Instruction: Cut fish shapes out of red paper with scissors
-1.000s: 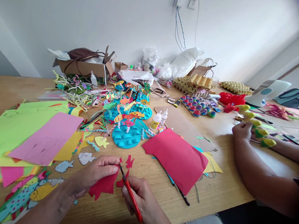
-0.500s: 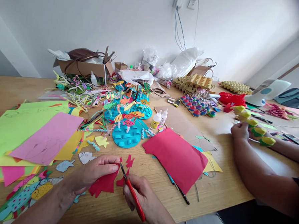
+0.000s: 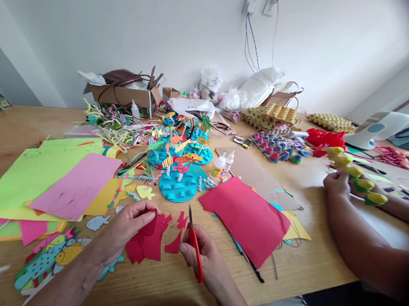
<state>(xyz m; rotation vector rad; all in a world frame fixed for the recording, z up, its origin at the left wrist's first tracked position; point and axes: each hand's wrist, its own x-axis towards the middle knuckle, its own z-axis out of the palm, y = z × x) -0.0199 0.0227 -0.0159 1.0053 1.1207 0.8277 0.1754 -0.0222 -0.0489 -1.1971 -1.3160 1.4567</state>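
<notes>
My left hand (image 3: 132,227) pinches a piece of red paper (image 3: 149,224) between thumb and fingers, over the wooden table. Under it lies a larger cut red piece (image 3: 153,244) with jagged edges. My right hand (image 3: 204,251) grips red-handled scissors (image 3: 195,248), blades pointing up and away, apart from the paper. Small red scraps (image 3: 175,243) lie between my hands. Right of the scissors rests a big red sheet (image 3: 245,219). Beyond my hands stands a round blue base (image 3: 178,186) with paper loops and paper fish.
Green sheets (image 3: 35,171) and a pink sheet (image 3: 77,185) are stacked at left, with cut paper fish (image 3: 44,265) below. Glue bottles (image 3: 218,165) stand mid-table. At right, a co-worker's hand (image 3: 338,183) holds yellow-green egg-carton cups (image 3: 362,185). Egg cartons (image 3: 271,114) sit at the back.
The scissors have come away from the red paper and now point upward. My left hand has shifted slightly left with its red piece. The view has turned a little left.
</notes>
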